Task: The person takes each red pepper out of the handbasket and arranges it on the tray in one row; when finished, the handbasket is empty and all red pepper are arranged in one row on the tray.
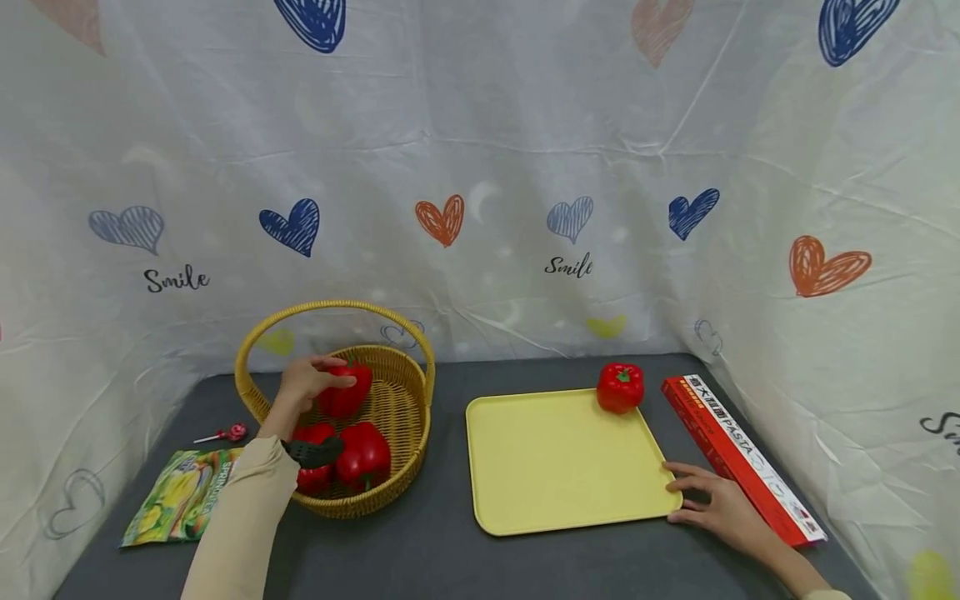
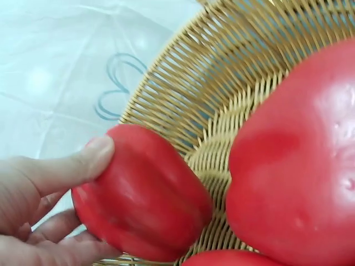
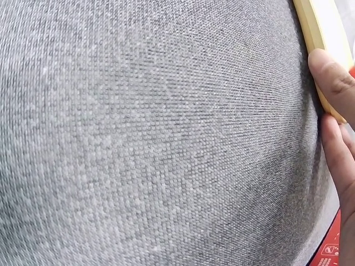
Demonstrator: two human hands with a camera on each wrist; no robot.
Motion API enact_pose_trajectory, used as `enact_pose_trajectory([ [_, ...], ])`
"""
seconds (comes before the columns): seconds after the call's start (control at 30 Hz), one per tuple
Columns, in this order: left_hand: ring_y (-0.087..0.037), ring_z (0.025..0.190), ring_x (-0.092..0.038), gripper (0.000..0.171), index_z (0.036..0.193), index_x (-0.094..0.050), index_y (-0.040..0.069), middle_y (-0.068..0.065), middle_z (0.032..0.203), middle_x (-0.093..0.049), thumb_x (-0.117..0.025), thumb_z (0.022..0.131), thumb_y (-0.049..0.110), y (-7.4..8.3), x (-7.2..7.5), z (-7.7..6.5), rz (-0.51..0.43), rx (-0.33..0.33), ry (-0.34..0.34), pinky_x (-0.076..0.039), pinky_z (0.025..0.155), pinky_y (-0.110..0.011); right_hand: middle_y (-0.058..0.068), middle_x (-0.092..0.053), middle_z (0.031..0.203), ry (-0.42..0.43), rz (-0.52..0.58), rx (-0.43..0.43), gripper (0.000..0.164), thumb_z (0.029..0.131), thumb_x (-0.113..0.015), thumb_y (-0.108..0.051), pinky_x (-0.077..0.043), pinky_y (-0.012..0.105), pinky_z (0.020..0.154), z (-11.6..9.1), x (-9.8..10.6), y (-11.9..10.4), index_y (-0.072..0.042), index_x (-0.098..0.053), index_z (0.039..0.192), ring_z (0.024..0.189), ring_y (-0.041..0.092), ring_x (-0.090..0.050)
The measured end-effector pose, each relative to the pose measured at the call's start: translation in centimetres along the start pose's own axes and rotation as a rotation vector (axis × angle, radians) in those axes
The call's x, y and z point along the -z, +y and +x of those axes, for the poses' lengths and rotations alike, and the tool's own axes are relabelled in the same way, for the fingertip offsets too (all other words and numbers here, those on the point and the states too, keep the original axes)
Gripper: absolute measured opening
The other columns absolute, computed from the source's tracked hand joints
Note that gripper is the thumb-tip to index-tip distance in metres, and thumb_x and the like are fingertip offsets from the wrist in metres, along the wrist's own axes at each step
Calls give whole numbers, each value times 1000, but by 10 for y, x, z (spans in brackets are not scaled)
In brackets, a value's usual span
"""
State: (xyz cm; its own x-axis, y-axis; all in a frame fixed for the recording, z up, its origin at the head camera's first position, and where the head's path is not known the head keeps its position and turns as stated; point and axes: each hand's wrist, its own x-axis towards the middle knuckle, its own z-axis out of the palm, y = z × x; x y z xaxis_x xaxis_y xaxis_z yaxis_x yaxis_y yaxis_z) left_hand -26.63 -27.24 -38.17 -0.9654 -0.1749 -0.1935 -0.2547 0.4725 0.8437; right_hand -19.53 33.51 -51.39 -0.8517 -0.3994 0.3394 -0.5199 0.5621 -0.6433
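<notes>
My left hand (image 1: 303,385) grips a red bell pepper (image 2: 147,194) inside the yellow wicker basket (image 1: 405,408), near its back left. Thumb and fingers lie on opposite sides of the pepper. Closer to the front of the basket are two more red bell peppers (image 1: 363,454), one partly hidden by the left wrist. My right hand (image 1: 708,504) holds the near right corner of a yellow tray (image 1: 562,467), with the thumb on its front edge and fingers along its right edge. Another red bell pepper (image 1: 620,387) rests at the tray's far right corner.
Right of the tray, a long red pasta box (image 1: 742,458) lies slantwise, close to the right forearm. A colourful packet (image 1: 180,496) and a lollipop (image 1: 231,432) lie left of the basket. The basket's tall handle (image 1: 330,307) arches over it. A heart-printed curtain (image 1: 480,167) hangs behind the dark table.
</notes>
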Motion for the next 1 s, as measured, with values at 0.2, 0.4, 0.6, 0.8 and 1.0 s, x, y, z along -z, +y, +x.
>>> enact_pose_trajectory([
  [0.2, -41, 135, -32, 57, 135, -51, -6, -25, 145, -39, -73, 86, 14, -6, 2, 0, -134, -126, -54, -50, 86, -31, 21, -63, 115, 12, -2, 1, 37, 63, -88, -20, -54, 14, 65, 0, 0, 2, -7, -73, 94, 109, -12, -50],
  [0.4, -37, 134, -37, 68, 144, -42, 2, -21, 148, -37, -74, 85, 13, -13, 4, -6, -221, -216, -136, -48, 96, -31, 21, -63, 115, 17, 12, 17, 37, 63, -88, -18, -54, 15, 65, -1, 0, 2, -6, -73, 94, 109, -12, -50],
  [0.6, -35, 136, -35, 69, 146, -38, 1, -19, 151, -32, -72, 86, 10, -19, 7, -15, -275, -277, -223, -49, 91, -21, 21, -63, 116, 6, 5, 2, 36, 64, -88, -20, -54, 16, 65, -2, 0, 3, -8, -73, 95, 109, -13, -48],
  [0.8, -7, 116, -57, 66, 145, -37, -2, 4, 139, -51, -69, 88, 5, -24, 8, -26, -342, -356, -312, -51, 89, -26, 22, -62, 116, 3, -1, -13, 37, 64, -88, -21, -54, 16, 65, -2, 0, 2, -7, -73, 95, 109, -15, -47],
  [1.0, -1, 121, -52, 63, 146, -34, -2, 15, 135, -53, -61, 90, -5, -22, 4, -45, -434, -439, -443, -52, 86, -24, 22, -63, 116, 8, 13, 4, 37, 64, -88, -20, -54, 15, 66, -1, -1, 1, -7, -73, 96, 110, -14, -47],
])
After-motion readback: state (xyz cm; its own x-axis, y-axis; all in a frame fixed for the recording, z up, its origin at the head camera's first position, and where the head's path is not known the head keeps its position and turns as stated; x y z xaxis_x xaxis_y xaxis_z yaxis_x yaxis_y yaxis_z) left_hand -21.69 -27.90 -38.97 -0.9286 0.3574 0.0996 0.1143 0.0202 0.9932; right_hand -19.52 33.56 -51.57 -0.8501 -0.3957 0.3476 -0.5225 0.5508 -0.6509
